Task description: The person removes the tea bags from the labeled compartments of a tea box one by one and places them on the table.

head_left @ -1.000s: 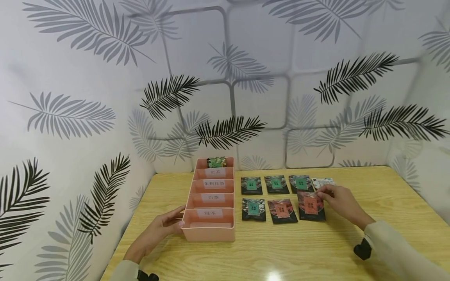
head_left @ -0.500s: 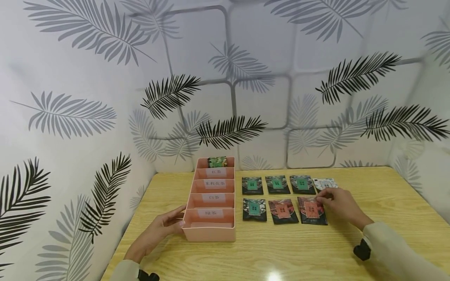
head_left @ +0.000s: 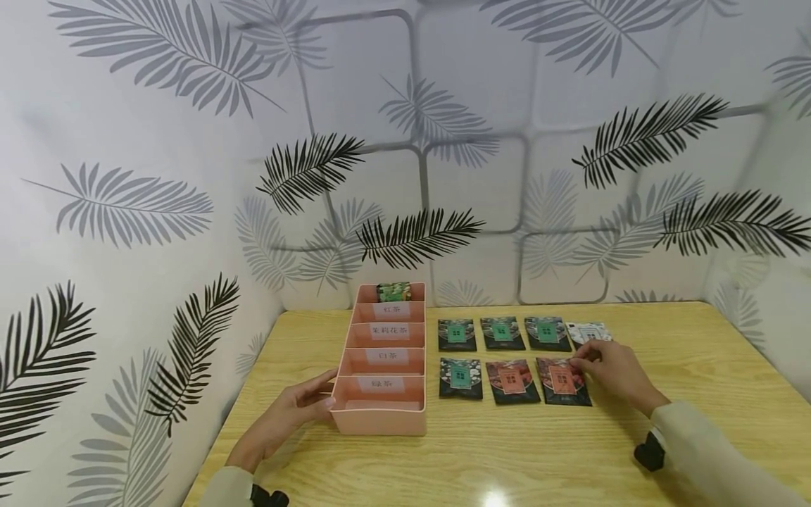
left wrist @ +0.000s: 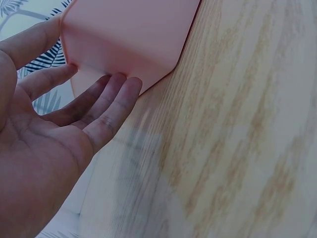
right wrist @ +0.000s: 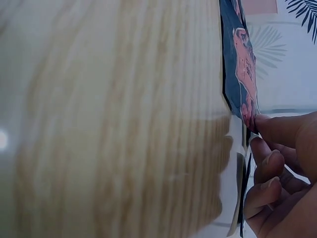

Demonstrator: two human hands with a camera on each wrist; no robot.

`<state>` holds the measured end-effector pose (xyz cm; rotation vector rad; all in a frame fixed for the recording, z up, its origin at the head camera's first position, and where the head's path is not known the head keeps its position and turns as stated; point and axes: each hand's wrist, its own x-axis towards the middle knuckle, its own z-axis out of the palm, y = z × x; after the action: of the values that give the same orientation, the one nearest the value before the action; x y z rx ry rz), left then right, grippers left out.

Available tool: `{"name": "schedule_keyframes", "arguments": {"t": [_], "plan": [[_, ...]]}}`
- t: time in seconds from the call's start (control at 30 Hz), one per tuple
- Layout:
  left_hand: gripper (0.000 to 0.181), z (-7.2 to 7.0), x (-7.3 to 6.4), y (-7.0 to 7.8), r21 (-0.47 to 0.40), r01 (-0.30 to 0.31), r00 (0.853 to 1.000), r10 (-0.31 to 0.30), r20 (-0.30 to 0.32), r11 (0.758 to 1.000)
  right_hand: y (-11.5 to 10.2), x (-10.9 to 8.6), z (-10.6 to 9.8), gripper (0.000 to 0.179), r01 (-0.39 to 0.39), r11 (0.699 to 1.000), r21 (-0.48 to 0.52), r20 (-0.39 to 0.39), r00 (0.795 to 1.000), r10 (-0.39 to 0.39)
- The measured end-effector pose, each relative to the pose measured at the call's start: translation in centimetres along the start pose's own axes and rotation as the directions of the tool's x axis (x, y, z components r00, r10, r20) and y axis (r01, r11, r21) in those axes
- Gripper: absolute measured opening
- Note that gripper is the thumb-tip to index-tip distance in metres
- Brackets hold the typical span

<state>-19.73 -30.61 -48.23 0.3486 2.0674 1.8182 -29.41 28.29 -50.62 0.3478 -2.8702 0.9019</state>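
A pink organizer box (head_left: 380,422) with labelled compartments stands on the table's left part. My left hand (head_left: 279,419) is at its near left corner. In the left wrist view, slightly bent fingertips (left wrist: 130,87) touch the box's wall, and the hand does not wrap round it. On the right, my right hand (head_left: 614,373) pinches the upper right corner of a red-labelled tea packet (head_left: 562,386) between thumb and index finger. The right wrist view shows that packet (right wrist: 233,64) tilted at the fingertips; its far end is partly hidden.
Another red-labelled packet (head_left: 514,391) and a green-labelled one (head_left: 460,387) lie left of it. Behind are more green-labelled packets (head_left: 500,341) and a white packet (head_left: 586,331), partly covered by the hand. A green packet (head_left: 394,291) sits in the box's rearmost compartment.
The red-labelled packet in my right hand has come down slightly toward the table's near side, uncovering more of the packet behind it. My left hand stays at the box.
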Motion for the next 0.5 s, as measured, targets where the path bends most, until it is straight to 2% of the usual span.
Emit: {"name": "schedule_keyframes", "arguments": {"t": [0.5], "plan": [[0.058, -0.02, 0.03, -0.13, -0.003, 0.015, 1.000, -0.015, -0.013, 1.000, -0.31, -0.03, -0.23, 0.013, -0.016, 1.000, 0.011, -0.020, 1.000, 0.016]]}}
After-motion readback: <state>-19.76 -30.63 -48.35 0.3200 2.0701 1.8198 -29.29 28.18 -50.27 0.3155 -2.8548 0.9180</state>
